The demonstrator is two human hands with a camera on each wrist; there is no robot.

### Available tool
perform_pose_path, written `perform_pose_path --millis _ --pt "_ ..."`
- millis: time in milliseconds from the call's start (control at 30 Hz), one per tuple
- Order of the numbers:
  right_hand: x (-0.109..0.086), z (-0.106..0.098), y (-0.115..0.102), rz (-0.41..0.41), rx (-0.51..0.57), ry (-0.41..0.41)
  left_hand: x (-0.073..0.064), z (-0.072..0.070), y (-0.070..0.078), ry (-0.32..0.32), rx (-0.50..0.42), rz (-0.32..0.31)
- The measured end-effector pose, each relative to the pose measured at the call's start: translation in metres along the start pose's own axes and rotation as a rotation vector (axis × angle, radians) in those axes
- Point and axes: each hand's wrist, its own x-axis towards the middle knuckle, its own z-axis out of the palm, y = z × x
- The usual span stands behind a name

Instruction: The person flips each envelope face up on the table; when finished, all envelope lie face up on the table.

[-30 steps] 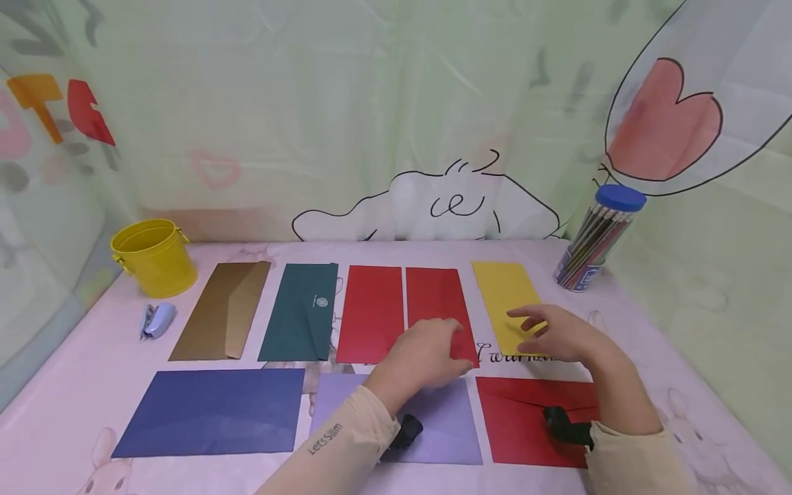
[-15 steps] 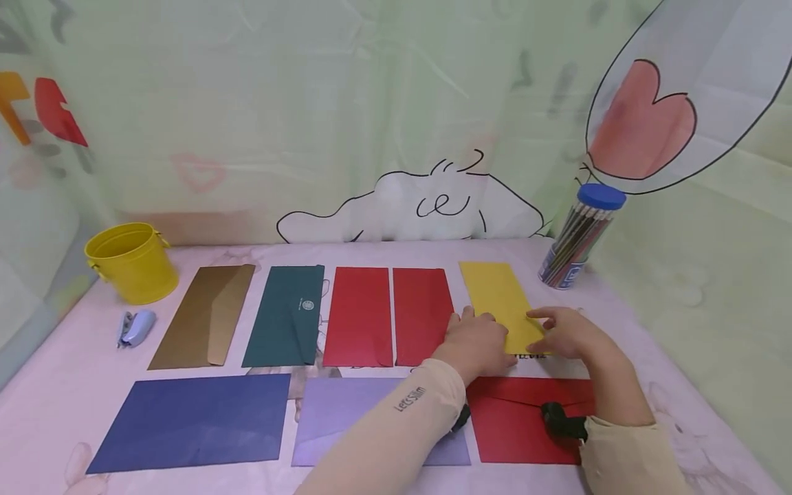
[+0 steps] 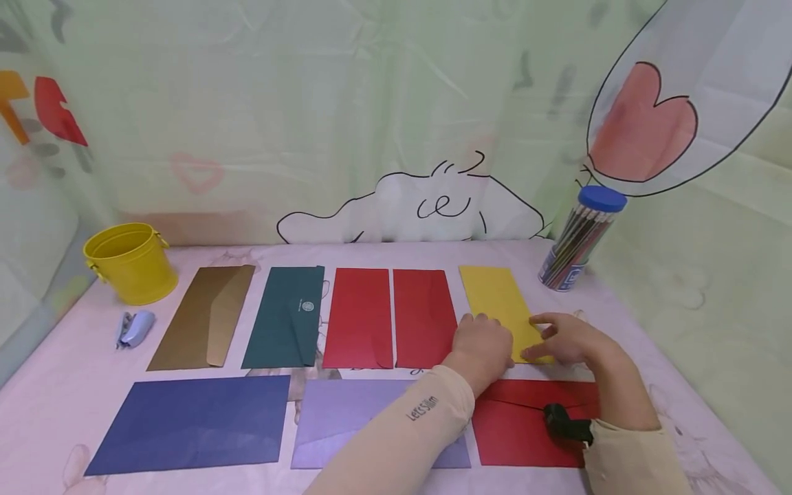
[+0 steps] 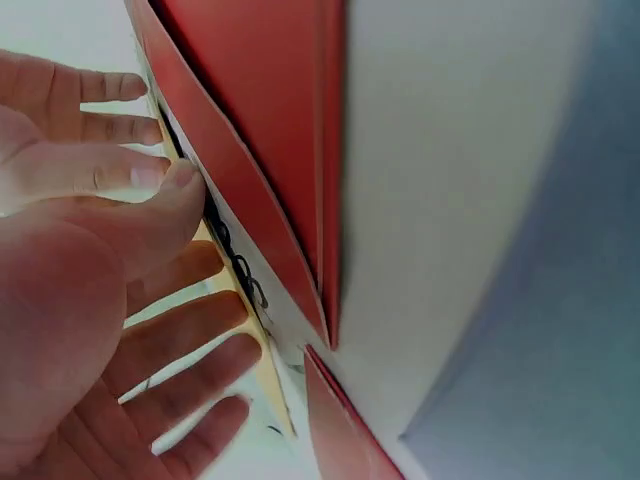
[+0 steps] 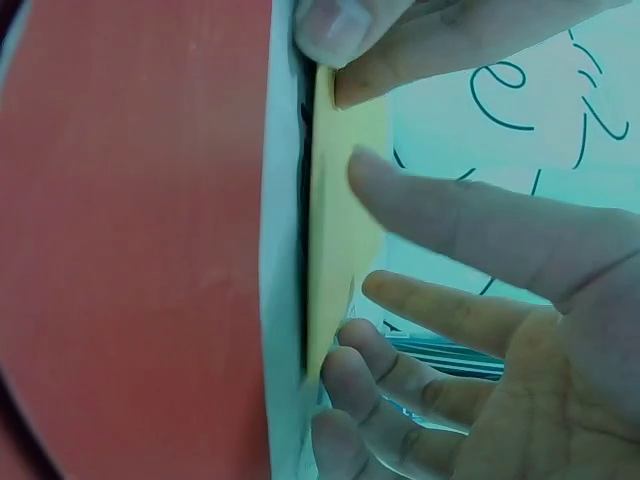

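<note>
A yellow envelope (image 3: 495, 295) lies at the right end of the back row. My left hand (image 3: 479, 347) reaches its lower left corner; in the left wrist view that hand's fingers (image 4: 180, 330) extend loosely over the yellow paper, thumb near its front edge. At the right edge, my right hand (image 3: 575, 337) has thumb and fingers spread, and in the right wrist view its fingertips (image 5: 350, 370) lie close along the envelope's side. Just left are two red envelopes (image 3: 357, 316). Nearer, a wide red envelope (image 3: 510, 433) lies partly under my right wrist.
Brown (image 3: 204, 316) and dark green (image 3: 284, 316) envelopes lie left in the back row, blue (image 3: 192, 426) and lilac (image 3: 334, 412) ones in front. A yellow bucket (image 3: 133, 268) and small lilac stapler (image 3: 135, 328) stand left. A blue-lidded pencil jar (image 3: 572, 240) stands back right.
My left hand has moved right, from over the right-hand narrow red envelope to the yellow envelope's corner. The right hand has stayed near the yellow envelope's right edge. The envelopes still lie in place.
</note>
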Motion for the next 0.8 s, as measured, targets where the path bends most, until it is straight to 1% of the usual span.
perform_pose_path --millis 67,100,167,200,233,300,367,400,467,533,633,733,800 --pt "0.000 -0.001 0.001 0.007 -0.005 0.012 -0.001 -0.001 0.001 0.011 0.019 0.034" --pt "0.000 -0.002 0.002 0.016 0.013 0.023 -0.002 -0.002 0.002 0.023 0.029 0.048" --pt "-0.002 -0.004 0.002 0.012 0.073 0.060 -0.004 -0.003 0.003 0.061 0.044 0.056" --pt "-0.003 -0.005 0.002 0.003 0.122 0.087 -0.006 -0.003 0.003 0.088 0.056 0.051" --pt "-0.004 -0.006 0.001 -0.008 0.184 0.115 -0.007 -0.004 0.004 0.123 0.063 0.040" --pt "-0.006 -0.007 -0.001 -0.057 0.302 0.160 -0.008 -0.005 0.002 0.195 0.060 0.003" --pt "-0.006 -0.007 -0.004 -0.106 0.381 0.173 -0.010 -0.006 0.000 0.262 0.033 -0.042" --pt "-0.006 -0.006 -0.006 -0.126 0.405 0.164 -0.010 -0.007 -0.002 0.290 -0.008 -0.068" --pt "-0.005 -0.003 -0.009 -0.153 0.420 0.112 -0.011 -0.009 -0.007 0.337 -0.155 -0.121" --pt "-0.003 0.001 -0.012 -0.159 0.410 0.047 -0.012 -0.011 -0.012 0.361 -0.352 -0.170" --pt "0.000 0.008 -0.016 -0.171 0.381 -0.038 -0.014 -0.011 -0.019 0.387 -0.662 -0.215" --pt "0.002 0.013 -0.020 -0.180 0.371 -0.077 -0.015 -0.007 -0.024 0.399 -0.890 -0.244" --pt "0.003 0.015 -0.022 -0.179 0.374 -0.091 -0.016 -0.004 -0.026 0.395 -1.004 -0.268"
